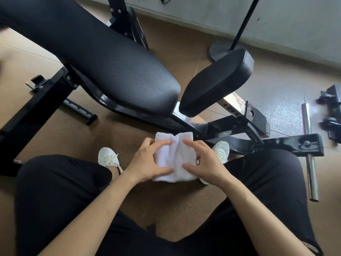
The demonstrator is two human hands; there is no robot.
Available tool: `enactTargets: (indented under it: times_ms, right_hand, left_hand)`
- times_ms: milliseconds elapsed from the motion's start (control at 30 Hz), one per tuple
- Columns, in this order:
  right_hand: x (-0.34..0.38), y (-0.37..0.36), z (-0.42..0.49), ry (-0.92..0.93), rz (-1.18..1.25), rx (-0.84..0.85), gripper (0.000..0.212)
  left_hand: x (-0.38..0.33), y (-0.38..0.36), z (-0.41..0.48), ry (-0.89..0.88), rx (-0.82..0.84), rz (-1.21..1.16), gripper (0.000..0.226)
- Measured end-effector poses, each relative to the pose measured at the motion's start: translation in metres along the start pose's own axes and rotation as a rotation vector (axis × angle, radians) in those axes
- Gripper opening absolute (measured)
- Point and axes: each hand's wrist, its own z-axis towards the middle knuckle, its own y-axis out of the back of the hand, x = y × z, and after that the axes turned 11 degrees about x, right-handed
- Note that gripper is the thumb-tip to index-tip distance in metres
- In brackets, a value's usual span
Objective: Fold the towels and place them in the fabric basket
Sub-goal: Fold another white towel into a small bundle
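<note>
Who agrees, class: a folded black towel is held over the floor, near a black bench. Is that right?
Not quite. The towel is white, not black. The head view shows it folded, held over the floor, near the black bench.

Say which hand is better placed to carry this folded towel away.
Right, narrowly: left hand and right hand both pinch the towel, but right fingers curl round its edge. Basket unseen.
</note>
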Motion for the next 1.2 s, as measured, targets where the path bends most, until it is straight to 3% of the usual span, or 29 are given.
enactTargets:
  times_ms: [233,367,500,600,733,833,1000,1100,1200]
  right_hand:
    - [0.005,-0.021,0.007,0.009,-0.194,0.009,0.073]
    - [0.006,-0.021,0.011,-0.074,-0.224,0.101,0.079]
    - [0.006,-0.004,0.01,-0.145,0.019,0.094,0.084]
    - [0.005,0.012,0.007,-0.092,0.209,0.146,0.086]
    - [0.008,0.019,0.005,-0.064,0.085,0.259,0.086]
    - [0.011,0.013,0.003,-0.127,-0.036,0.232,0.087]
    - [0.014,0.008,0.003,-0.114,-0.078,0.159,0.094]
    - [0.015,0.007,0.003,-0.097,-0.068,0.139,0.094]
    - [0.015,0.003,0.003,-0.064,-0.053,0.128,0.092]
  left_hand:
    - [-0.011,-0.015,0.001,0.09,-0.042,0.267,0.086]
    - [-0.005,-0.014,0.0,0.074,0.014,0.104,0.088]
    - [0.004,0.001,0.0,0.017,0.035,-0.145,0.087]
    - [0.001,0.01,-0.003,-0.007,0.084,-0.3,0.08]
    - [-0.002,0.014,-0.005,-0.046,0.24,-0.27,0.072]
    - [-0.004,0.01,-0.003,-0.022,0.285,-0.174,0.069]
    - [-0.013,-0.003,-0.004,0.045,0.061,0.009,0.096]
    - [-0.017,-0.007,-0.006,0.042,0.031,0.131,0.117]
    - [-0.019,-0.01,-0.005,0.053,0.011,0.179,0.124]
